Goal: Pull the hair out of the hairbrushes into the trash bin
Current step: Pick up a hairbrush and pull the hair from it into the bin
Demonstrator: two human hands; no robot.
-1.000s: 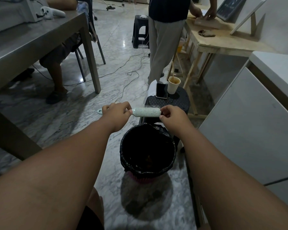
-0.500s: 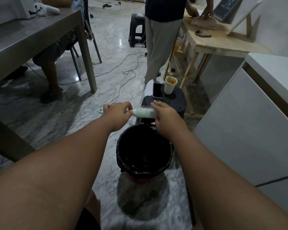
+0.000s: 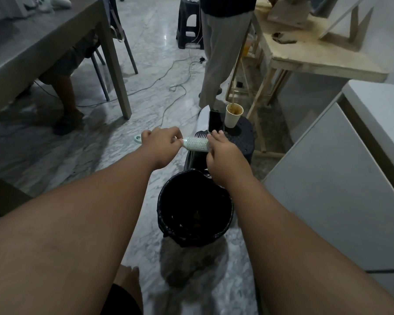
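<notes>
My left hand [image 3: 162, 146] grips the handle of a pale green hairbrush [image 3: 195, 143], held level above and just beyond the trash bin [image 3: 168, 201]. The handle's ring end sticks out left of my fist. My right hand [image 3: 221, 151] rests on the brush head's right end, fingers curled over the bristles. Whether hair is pinched in those fingers is too small to tell. The bin is round, lined with a black bag, and stands on the marble floor below my hands.
A black stool [image 3: 243, 137] behind the bin carries a phone [image 3: 215, 121] and a paper cup [image 3: 233, 115]. A person [image 3: 221, 48] stands by a wooden table [image 3: 305, 57]. A white cabinet [image 3: 339, 189] is at right, a grey table [image 3: 43, 44] with a seated person at left. Cables cross the floor.
My right hand slid left from the tip of the brush onto the bristles of the head. The left hand kept its grip, and the view tilted down slightly.
</notes>
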